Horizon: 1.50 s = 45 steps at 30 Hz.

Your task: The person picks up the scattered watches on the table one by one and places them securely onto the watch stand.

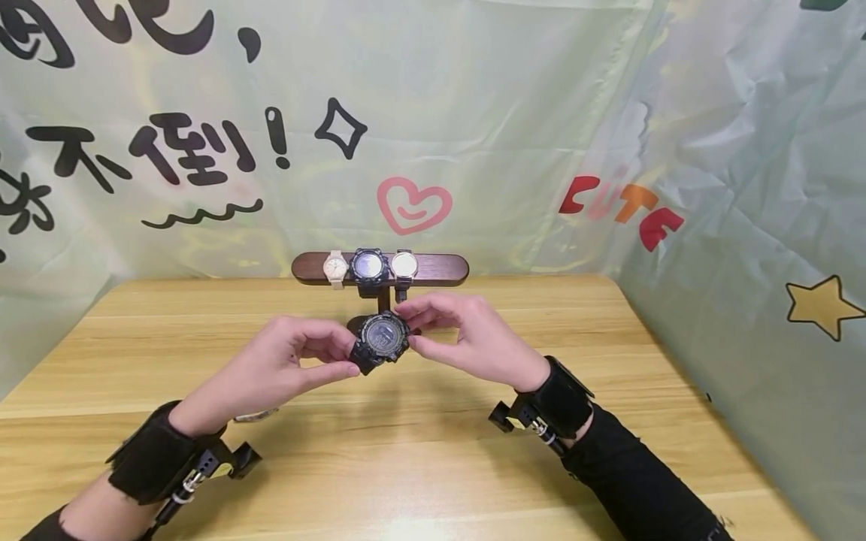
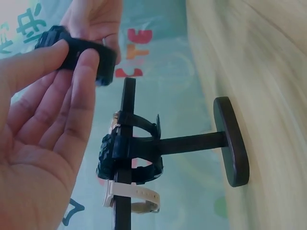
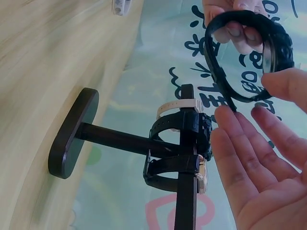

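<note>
A black digital watch (image 1: 384, 334) is in the air in front of the watch stand, its face turned up. My left hand (image 1: 287, 357) pinches its strap between thumb and fingers on the left. From the other side my right hand (image 1: 467, 328) holds the watch's edge with thumb and index finger. The right wrist view shows the band (image 3: 217, 72) as a loop. Behind it, the dark wooden stand (image 1: 443, 269) carries a pale watch (image 1: 334, 267), a bulky black watch (image 1: 368, 265) and a round light-faced watch (image 1: 404, 264) on a dark strap.
A pale object, mostly hidden by my left wrist in the head view, lies on the wooden table (image 1: 419, 451); its end (image 3: 121, 6) shows in the right wrist view. Printed cloth (image 1: 501, 150) hangs behind the table and along its right side.
</note>
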Motion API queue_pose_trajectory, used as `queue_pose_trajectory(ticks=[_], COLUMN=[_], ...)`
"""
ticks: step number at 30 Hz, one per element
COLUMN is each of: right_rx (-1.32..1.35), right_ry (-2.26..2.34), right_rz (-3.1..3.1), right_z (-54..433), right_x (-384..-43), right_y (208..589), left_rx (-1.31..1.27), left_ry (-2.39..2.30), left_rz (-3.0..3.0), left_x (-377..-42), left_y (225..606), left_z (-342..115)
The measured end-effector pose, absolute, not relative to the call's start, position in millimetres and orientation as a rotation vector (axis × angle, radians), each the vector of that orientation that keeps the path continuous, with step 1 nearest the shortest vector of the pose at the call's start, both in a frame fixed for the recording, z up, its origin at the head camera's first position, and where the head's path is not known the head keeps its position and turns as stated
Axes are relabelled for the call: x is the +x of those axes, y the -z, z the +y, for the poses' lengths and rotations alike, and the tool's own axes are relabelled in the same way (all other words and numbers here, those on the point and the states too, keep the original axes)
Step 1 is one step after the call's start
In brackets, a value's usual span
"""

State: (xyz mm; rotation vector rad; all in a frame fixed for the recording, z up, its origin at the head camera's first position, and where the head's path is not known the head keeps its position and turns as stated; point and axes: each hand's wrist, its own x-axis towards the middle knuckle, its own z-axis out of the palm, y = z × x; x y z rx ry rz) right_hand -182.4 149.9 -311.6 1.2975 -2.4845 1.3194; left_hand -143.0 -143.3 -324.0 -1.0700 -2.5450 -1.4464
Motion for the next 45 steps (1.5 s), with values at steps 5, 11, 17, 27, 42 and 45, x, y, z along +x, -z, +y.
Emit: queue_pose_trajectory(ticks=[5, 11, 17, 27, 42, 45], right_rx=[1.305, 1.349, 1.303, 1.318, 1.335, 1.333], right_ry=[-1.298, -1.317, -1.349, -1.245, -1.17, -1.148], right_rz=[-2.451, -2.395, -2.364, -2.265, -2.246, -2.251], right_z=[149.3, 147.8, 144.6, 139.8, 140.7, 142.4], right_x=[-181.6, -179.8, -176.3, -174.5, -174.1, -174.8], right_y=[312.8, 312.4, 313.7, 318.0, 315.3, 314.9], left_rx=[-0.994, -1.014, -1.022, -1.038, -1.078, -1.087], left_ry=[1.392, 1.305, 1.251, 1.178, 1.213, 1.185], left_rz=[-2.478, -2.311, -2.191, -2.091, -2.153, -2.155], left_x=[-140.2, -139.6, -138.6, -134.3, -133.0, -134.3], left_y=[327.1, 333.1, 338.5, 343.3, 345.7, 345.5], left_z=[-137.5, -129.8, -120.9, -110.7, -109.0, -110.0])
